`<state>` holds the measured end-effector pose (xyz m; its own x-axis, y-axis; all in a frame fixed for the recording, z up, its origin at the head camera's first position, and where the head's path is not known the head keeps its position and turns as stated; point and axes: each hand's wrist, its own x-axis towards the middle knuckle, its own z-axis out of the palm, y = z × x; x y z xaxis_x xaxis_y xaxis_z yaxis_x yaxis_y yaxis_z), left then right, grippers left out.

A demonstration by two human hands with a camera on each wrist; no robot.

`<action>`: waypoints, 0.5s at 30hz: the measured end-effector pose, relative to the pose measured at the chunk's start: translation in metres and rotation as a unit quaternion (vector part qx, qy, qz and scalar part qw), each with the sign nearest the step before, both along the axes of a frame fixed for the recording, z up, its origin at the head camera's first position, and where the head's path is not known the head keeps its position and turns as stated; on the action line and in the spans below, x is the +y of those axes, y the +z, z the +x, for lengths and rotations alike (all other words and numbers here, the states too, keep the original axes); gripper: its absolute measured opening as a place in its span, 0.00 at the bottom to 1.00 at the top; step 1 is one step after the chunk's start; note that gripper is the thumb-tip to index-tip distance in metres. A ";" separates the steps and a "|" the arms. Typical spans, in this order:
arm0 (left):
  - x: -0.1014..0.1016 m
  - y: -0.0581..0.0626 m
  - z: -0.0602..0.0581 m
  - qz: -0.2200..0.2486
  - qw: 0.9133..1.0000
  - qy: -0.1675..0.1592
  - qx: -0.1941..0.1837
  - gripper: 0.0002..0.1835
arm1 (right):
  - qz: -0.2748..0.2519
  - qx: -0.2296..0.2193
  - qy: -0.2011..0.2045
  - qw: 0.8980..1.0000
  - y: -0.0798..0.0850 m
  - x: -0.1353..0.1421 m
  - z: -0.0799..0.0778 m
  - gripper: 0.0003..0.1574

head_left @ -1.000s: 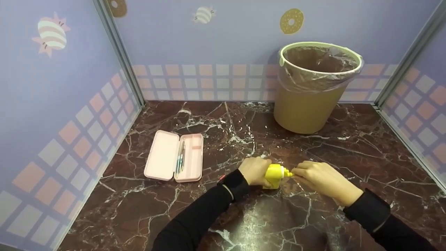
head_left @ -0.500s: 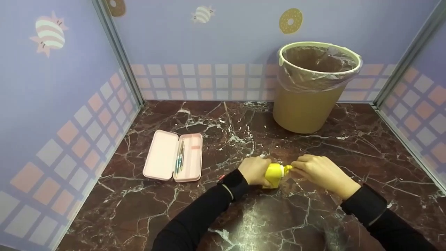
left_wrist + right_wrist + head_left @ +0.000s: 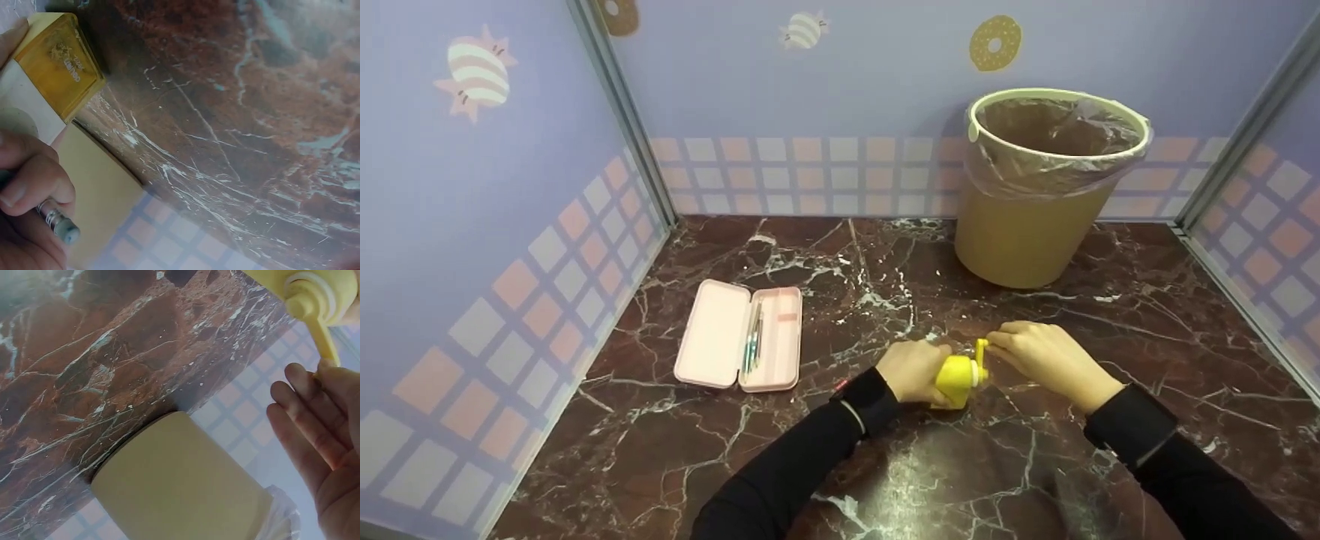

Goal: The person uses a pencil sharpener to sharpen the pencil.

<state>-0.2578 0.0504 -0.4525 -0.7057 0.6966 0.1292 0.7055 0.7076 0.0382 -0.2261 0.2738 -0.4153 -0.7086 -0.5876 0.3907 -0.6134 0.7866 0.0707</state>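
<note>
A yellow hand-crank pencil sharpener lies in the grip of my left hand. Its see-through amber shavings box holds some dark bits. Curled fingers of that same hand also hold a pencil, whose metal band and greyish eraser end stick out past the fingertips; the rest of it is hidden. My right hand pinches the end of the crank handle between thumb and forefinger, its other fingers loosely bent. In the head view the crank stands upward from the sharpener's right side.
An open pink pencil case with several pencils lies to the left on the marbled table. A tan bin lined with a clear bag stands at the back right. Patterned panels border the table.
The crank has swung from pointing right to pointing up, and my right hand has risen with it, away from my body. My left hand keeps the sharpener in nearly the same place.
</note>
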 end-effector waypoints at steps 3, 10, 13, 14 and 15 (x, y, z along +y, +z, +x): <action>0.002 0.000 0.001 -0.002 1.000 0.003 0.003 0.28 | 0.004 -0.014 -0.007 1.000 -0.005 0.001 -0.006 0.05; 0.005 0.000 -0.001 0.001 1.000 0.002 -0.007 0.28 | 0.016 -0.015 -0.003 1.000 -0.017 0.005 -0.016 0.03; 0.005 -0.001 -0.002 -0.001 1.000 0.006 -0.015 0.27 | 0.015 -0.014 0.003 1.000 -0.022 0.006 -0.019 0.03; 0.006 -0.002 -0.002 -0.001 1.000 0.006 -0.017 0.27 | 0.015 -0.016 0.004 1.000 -0.024 0.007 -0.019 0.03; 0.006 -0.002 -0.002 -0.002 1.000 0.005 -0.018 0.27 | 0.016 -0.016 0.004 1.000 -0.025 0.007 -0.019 0.04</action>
<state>-0.2598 0.0566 -0.4546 -0.7169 0.6899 0.1005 0.6966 0.7149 0.0610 -0.2455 0.2807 -0.4400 -0.7156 -0.6056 0.3480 -0.6224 0.7790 0.0758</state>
